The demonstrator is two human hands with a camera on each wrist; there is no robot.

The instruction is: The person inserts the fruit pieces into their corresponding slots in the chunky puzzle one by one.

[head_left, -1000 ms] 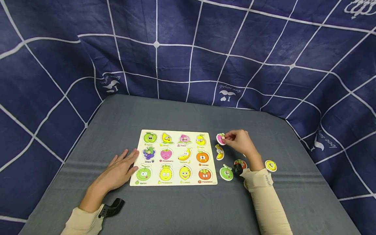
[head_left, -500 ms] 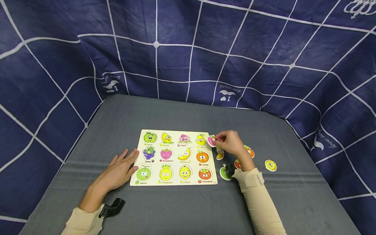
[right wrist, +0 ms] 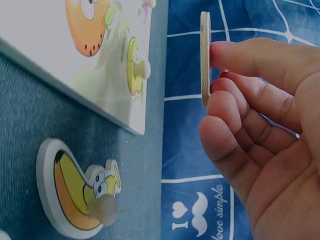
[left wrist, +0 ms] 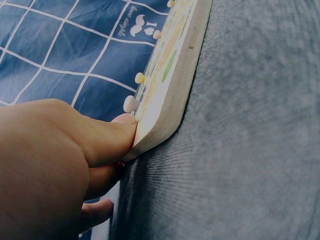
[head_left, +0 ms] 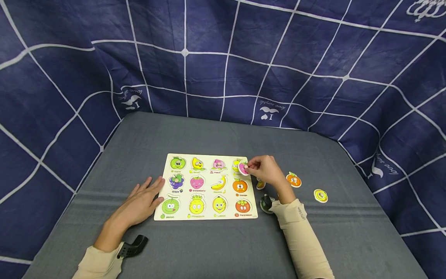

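Note:
My right hand (head_left: pixel 268 170) pinches a pink strawberry puzzle piece (head_left: pixel 242 168) between thumb and fingertips, over the upper right corner of the wooden fruit board (head_left: pixel 208 205). In the right wrist view the strawberry piece (right wrist: pixel 205 60) is edge-on, raised above the board. My left hand (head_left: pixel 143 201) rests at the board's left edge, fingers spread, with the thumb (left wrist: pixel 117 137) against its corner in the left wrist view. Knobbed fruit pieces sit in the board's top row, including a yellow pear (right wrist: pixel 134 70).
Right of the board lie a banana piece (right wrist: pixel 75 190), an orange piece (head_left: pixel 294 179) and a round yellow piece (head_left: pixel 321 196). A green melon piece (head_left: pixel 265 207) is partly hidden by the black wrist strap (head_left: pixel 267 201). A blue checked curtain (head_left: pixel 209 69) surrounds the grey table (head_left: pixel 209 248).
My right hand has carried the strawberry piece leftward, from beside the board to over its upper right corner. The orange piece has come into sight behind the arm. My left hand stays put.

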